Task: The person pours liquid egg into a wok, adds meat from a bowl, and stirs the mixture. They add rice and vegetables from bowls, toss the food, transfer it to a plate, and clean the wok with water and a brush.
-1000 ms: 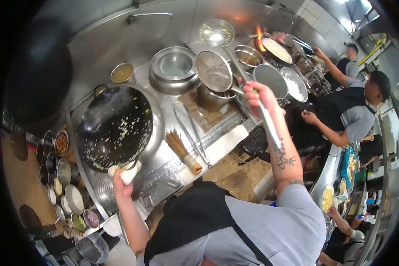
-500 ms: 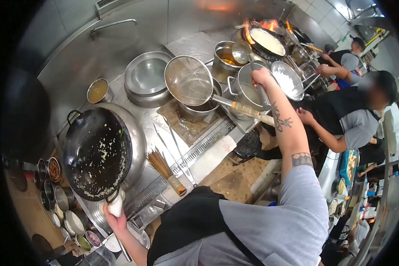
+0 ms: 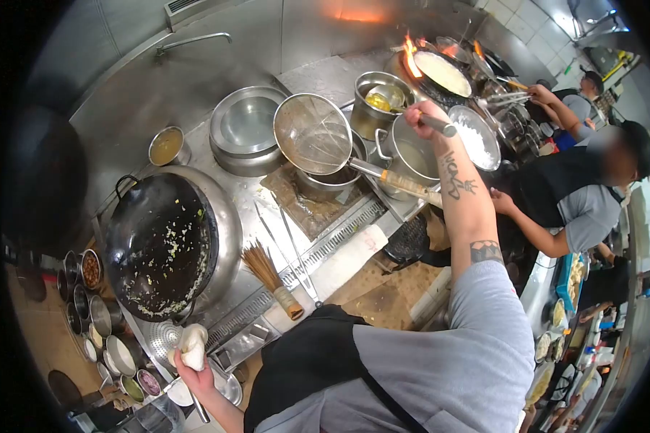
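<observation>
My right hand (image 3: 423, 117) is closed around the handle of a ladle (image 3: 438, 125). The ladle's bowl dips into a metal pot of yellow oil (image 3: 374, 85). My left hand (image 3: 195, 377) grips a folded white cloth (image 3: 193, 346), just below the near handle of a black wok (image 3: 159, 249) and apart from it. Bits of chopped food, white and green, are scattered inside the wok, which rests on a round metal burner ring. Beneath my right forearm runs the wooden handle of a wire strainer (image 3: 312, 133), lying over a pot.
A bamboo brush (image 3: 271, 278) and thin metal rods lie by the drain grate. Behind are a water-filled basin (image 3: 247, 123) and a small pot of liquid (image 3: 168, 146). Flames rise around a far pan (image 3: 443, 72). A co-worker (image 3: 578, 187) stands close on the right. Several ingredient bowls sit lower left.
My left hand, with the cloth, has come away from the wok handle. My right hand has tipped the ladle, lowering its bowl from above the pots into the oil pot.
</observation>
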### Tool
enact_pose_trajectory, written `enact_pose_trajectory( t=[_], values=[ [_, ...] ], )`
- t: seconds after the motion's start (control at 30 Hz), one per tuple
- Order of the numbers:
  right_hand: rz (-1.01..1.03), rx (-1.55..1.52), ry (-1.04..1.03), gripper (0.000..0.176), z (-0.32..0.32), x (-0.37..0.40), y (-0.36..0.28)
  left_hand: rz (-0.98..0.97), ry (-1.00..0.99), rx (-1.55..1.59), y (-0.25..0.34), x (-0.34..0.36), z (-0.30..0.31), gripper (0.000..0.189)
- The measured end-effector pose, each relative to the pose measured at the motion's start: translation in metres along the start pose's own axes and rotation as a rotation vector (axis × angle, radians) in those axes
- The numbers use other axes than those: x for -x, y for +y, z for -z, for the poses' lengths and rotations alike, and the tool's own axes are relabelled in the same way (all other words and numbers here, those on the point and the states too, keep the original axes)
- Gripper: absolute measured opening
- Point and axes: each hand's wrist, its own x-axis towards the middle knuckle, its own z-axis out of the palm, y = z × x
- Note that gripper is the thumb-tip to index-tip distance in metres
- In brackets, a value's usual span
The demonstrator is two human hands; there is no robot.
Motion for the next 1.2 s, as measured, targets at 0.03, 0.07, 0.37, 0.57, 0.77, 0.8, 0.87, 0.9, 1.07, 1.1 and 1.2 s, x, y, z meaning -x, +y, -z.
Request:
enact_pose_trajectory(
  t=[0.03,0.07,0.37,0.57,0.77,0.8,0.87,0.9,1.07,1.1,1.2],
  values=[
    [-0.120,-0.220,-0.037,0.018,-0.002,0.001,-0.006,-0.002,0.010,-0.003,0.001,0.003,0.004,0.044],
    [-0.093,-0.329,-0.112,0.015,-0.004,0.010,-0.003,0.007,0.006,-0.003,0.003,0.004,0.011,0.044],
    [-0.117,-0.352,-0.217,0.017,-0.099,0.145,0.008,0.112,-0.139,0.097,0.013,-0.015,0.050,0.045],
    [-0.200,-0.329,-0.389,0.017,-0.166,0.244,0.084,0.175,-0.318,0.015,0.001,-0.018,0.078,0.046],
    [-0.330,-0.497,-0.469,0.043,-0.200,0.311,0.217,0.184,-0.312,-0.029,-0.013,-0.021,0.123,0.051],
    [-0.355,-0.464,-0.450,0.044,-0.212,0.321,0.237,0.158,-0.302,-0.059,-0.009,-0.015,0.120,0.051],
    [-0.431,-0.396,-0.439,0.046,-0.229,0.331,0.276,0.109,-0.286,-0.075,-0.001,-0.002,0.117,0.052],
    [-0.479,-0.358,-0.447,0.046,-0.233,0.328,0.291,0.092,-0.293,-0.094,0.003,0.002,0.115,0.053],
    [-0.456,0.419,-0.545,0.022,-0.299,0.308,0.339,0.105,-0.422,-0.153,0.014,0.009,0.099,0.057],
    [-0.410,0.557,-0.565,0.019,-0.312,0.297,0.352,0.088,-0.443,-0.199,0.015,0.011,0.098,0.058],
    [-0.424,0.526,-0.539,0.017,-0.345,0.254,0.406,-0.027,-0.499,-0.390,-0.005,-0.008,0.113,0.066]
  ],
)
